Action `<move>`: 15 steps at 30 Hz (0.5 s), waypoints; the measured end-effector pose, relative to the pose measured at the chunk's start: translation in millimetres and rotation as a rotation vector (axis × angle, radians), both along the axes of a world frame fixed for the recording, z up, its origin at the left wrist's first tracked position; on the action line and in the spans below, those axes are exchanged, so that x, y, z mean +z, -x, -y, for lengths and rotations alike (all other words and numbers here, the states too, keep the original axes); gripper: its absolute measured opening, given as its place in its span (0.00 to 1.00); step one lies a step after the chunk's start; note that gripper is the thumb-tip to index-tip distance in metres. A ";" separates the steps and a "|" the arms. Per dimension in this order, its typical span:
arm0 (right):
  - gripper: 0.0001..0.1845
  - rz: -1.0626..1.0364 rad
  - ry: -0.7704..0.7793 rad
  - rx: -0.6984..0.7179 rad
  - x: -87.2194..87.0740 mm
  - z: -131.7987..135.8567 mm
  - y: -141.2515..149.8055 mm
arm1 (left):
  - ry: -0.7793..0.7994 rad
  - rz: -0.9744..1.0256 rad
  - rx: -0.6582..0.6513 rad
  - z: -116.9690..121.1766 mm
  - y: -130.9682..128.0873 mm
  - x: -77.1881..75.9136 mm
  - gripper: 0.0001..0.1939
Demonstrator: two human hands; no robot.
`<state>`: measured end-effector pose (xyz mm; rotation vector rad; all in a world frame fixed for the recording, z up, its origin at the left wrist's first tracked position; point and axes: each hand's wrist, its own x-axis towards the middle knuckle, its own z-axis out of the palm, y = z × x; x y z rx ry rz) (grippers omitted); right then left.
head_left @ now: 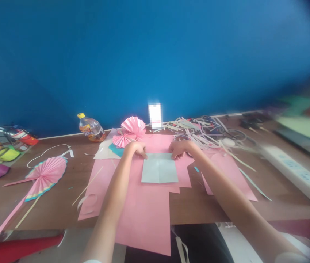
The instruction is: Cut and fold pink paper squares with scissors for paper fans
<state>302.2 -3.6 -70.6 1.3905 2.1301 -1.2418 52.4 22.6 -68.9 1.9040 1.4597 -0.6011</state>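
Note:
A pale blue sheet of paper with a vertical crease down its middle lies over larger pink paper sheets. At its upper left corner my left hand is closed, with the fingers curled on the paper's edge. My right hand grips the upper right corner in the same way, fingers bent inward. Just beyond my left hand are pleated pink paper fans. The undersides of both hands are hidden.
Left of the sheets lies a pleated pink fan with blue-and-yellow edging. A yellow-capped bottle leans near the blue wall. Cut paper strips are heaped behind my right hand. A white power strip and a blurred phone-like screen also show.

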 end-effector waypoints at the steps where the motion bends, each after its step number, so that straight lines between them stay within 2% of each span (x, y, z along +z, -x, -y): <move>1: 0.10 0.003 -0.008 0.011 -0.2 -0.3 -0.4 | 0.005 0.002 0.004 0.6 -0.5 1.4 0.27; 4: 0.10 -0.002 -0.071 0.062 6.1 1.6 -1.7 | -0.050 0.000 0.012 4.6 -3.9 11.2 0.29; 8: 0.08 -0.091 -0.288 0.162 27.1 9.9 -3.7 | -0.218 0.094 -0.046 14.4 -11.2 31.4 0.30; 11: 0.06 -0.144 -0.411 0.188 42.2 16.6 -4.6 | -0.243 0.214 -0.106 22.8 -17.9 43.9 0.30; 15: 0.04 -0.246 -0.440 0.197 52.4 22.1 -3.7 | -0.238 0.411 -0.163 30.3 -24.6 50.7 0.30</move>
